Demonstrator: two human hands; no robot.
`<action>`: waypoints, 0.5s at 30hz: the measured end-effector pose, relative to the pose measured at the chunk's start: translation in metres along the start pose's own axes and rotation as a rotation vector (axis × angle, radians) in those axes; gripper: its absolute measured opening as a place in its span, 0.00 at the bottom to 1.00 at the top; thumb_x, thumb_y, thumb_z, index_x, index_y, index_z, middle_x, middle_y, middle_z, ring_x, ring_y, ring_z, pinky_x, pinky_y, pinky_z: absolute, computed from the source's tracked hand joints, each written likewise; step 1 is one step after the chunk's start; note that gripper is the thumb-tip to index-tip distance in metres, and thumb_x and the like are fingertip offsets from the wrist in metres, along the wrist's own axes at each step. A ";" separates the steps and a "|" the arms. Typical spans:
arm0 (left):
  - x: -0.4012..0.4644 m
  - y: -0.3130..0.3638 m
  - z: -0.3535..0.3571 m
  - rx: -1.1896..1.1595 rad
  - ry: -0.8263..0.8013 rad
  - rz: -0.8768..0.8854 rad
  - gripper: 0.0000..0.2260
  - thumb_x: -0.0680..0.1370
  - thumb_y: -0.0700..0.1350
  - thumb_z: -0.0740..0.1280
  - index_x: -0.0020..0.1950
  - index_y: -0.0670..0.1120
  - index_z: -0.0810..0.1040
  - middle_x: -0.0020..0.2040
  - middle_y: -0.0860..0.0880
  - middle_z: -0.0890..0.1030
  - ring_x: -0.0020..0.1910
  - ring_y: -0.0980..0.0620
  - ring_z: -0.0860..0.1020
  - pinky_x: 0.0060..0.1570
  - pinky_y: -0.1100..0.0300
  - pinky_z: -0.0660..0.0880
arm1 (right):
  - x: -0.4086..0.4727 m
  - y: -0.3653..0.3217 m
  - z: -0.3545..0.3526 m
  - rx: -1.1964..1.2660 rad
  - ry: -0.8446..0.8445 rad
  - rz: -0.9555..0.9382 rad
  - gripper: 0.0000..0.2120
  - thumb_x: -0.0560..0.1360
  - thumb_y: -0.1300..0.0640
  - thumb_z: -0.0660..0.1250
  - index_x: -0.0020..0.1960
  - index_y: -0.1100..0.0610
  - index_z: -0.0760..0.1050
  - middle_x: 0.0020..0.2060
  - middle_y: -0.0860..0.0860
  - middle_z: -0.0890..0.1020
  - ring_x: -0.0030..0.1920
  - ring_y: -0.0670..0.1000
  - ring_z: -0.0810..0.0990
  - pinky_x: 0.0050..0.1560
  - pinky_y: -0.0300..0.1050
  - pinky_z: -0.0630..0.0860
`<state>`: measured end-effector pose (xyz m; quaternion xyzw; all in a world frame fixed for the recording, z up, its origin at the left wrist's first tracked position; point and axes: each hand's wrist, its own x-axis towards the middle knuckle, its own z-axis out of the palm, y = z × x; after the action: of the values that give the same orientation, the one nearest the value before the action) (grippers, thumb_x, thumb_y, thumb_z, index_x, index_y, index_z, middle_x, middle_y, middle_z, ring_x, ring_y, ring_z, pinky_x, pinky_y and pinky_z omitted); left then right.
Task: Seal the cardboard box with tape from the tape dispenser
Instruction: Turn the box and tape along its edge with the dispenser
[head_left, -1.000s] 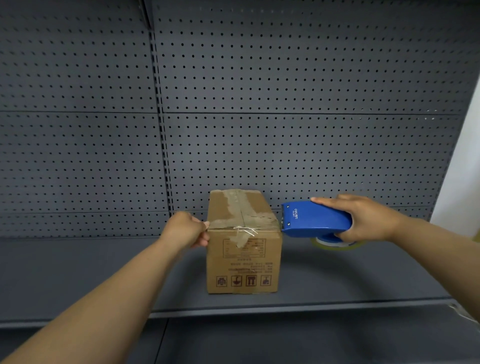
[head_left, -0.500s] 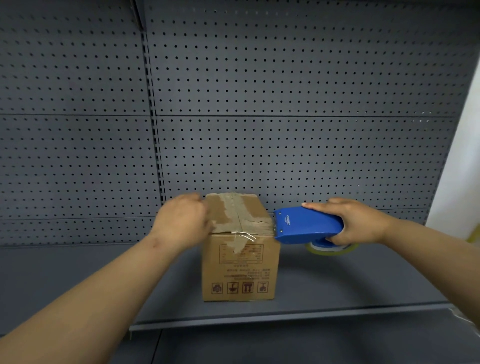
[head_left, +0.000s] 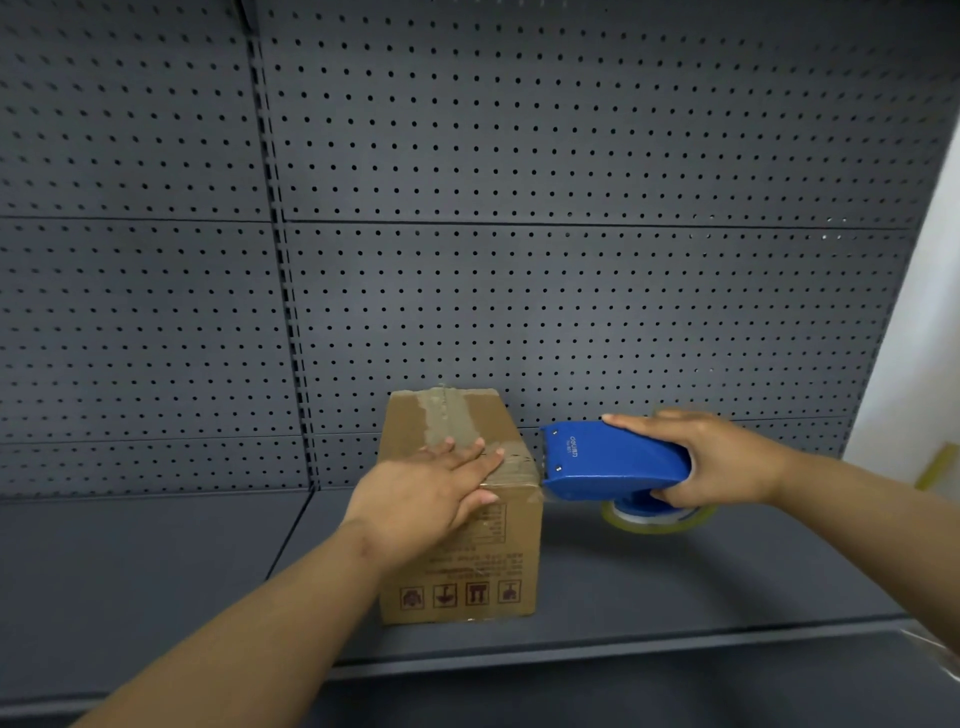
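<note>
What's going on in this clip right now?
A person is taping a cardboard box shut on a dark shelf. The left hand lies flat on the box top, fingers spread over the tape near its front edge. The right hand grips a blue tape dispenser, whose front end sits at the box's upper right edge. A roll of tape shows under the dispenser. Older tape already runs along the top seam.

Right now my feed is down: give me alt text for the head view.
The left hand presses flat on the taped top of a cardboard box on a grey shelf, while the right hand holds a blue tape dispenser at the box's upper right edge. Grey pegboard fills the background.
</note>
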<state>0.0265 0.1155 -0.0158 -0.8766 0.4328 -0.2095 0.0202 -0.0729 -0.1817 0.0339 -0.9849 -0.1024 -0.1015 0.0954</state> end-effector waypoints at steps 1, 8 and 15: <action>0.000 -0.001 0.001 -0.003 0.002 -0.012 0.35 0.72 0.64 0.28 0.74 0.56 0.56 0.74 0.53 0.63 0.71 0.49 0.66 0.63 0.53 0.70 | 0.000 0.001 0.001 0.015 0.000 -0.004 0.41 0.66 0.55 0.70 0.61 0.25 0.49 0.46 0.44 0.72 0.48 0.43 0.71 0.46 0.32 0.66; -0.005 -0.003 -0.001 -0.034 -0.025 -0.053 0.31 0.77 0.62 0.35 0.68 0.55 0.69 0.65 0.52 0.76 0.60 0.50 0.77 0.51 0.55 0.79 | -0.009 0.014 0.004 0.029 -0.006 0.007 0.41 0.62 0.49 0.67 0.61 0.20 0.48 0.55 0.45 0.74 0.52 0.44 0.73 0.52 0.38 0.72; 0.001 -0.001 -0.003 -0.025 0.012 -0.005 0.38 0.71 0.65 0.26 0.72 0.57 0.60 0.71 0.53 0.68 0.68 0.49 0.70 0.60 0.53 0.74 | -0.017 0.008 -0.004 -0.127 -0.112 0.028 0.38 0.66 0.50 0.68 0.63 0.26 0.47 0.47 0.39 0.71 0.48 0.42 0.71 0.50 0.37 0.70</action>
<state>0.0262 0.1157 -0.0122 -0.8767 0.4332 -0.2091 0.0060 -0.0879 -0.1929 0.0332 -0.9945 -0.0870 -0.0513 0.0282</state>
